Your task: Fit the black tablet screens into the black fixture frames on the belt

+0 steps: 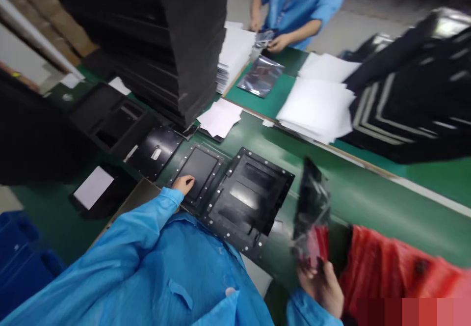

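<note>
My left hand [184, 184] rests with its fingers curled together at the lower left edge of a black framed panel [200, 169]; whether it grips anything is too small to tell. Right of that panel lies a larger glossy black panel [246, 191] with light dots round its rim. At the lower right, my right hand [321, 286] holds a dark, shiny bagged item [312, 198] upright by its lower end. Red shows at the item's lower part. Motion blurs the item and my right hand.
Red wrapped material [397, 272] lies at the lower right. Tall black stacks stand at the upper left [176, 36] and right [415, 90]. White sheets [316, 105] and a silvery bag [261, 75] lie across the bench divider. A person in blue [305, 2] handles something there.
</note>
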`<act>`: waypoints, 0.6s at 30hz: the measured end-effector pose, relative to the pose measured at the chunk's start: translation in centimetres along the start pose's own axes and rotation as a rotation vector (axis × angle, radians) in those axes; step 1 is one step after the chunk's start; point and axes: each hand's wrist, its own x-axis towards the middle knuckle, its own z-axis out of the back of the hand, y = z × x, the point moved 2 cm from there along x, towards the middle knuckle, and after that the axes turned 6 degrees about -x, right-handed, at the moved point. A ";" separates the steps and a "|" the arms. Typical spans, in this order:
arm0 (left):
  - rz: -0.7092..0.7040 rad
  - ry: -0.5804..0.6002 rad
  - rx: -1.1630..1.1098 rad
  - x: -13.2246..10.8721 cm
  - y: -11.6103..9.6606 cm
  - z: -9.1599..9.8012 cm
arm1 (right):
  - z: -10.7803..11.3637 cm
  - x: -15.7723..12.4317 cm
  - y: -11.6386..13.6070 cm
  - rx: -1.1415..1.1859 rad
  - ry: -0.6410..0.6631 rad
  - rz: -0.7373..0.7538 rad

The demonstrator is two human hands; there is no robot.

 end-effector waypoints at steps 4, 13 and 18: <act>-0.137 0.138 -0.031 2.0 0.5 0.6 | -7.4 -4.0 2.4 0.099 -0.090 -0.145; -0.361 0.289 -0.120 1.8 1.1 4.1 | -12.8 -3.7 3.8 -0.103 -0.130 -0.292; -0.553 0.392 -0.197 -1.1 -0.4 4.5 | -11.0 -2.5 3.7 -0.740 -0.020 -0.119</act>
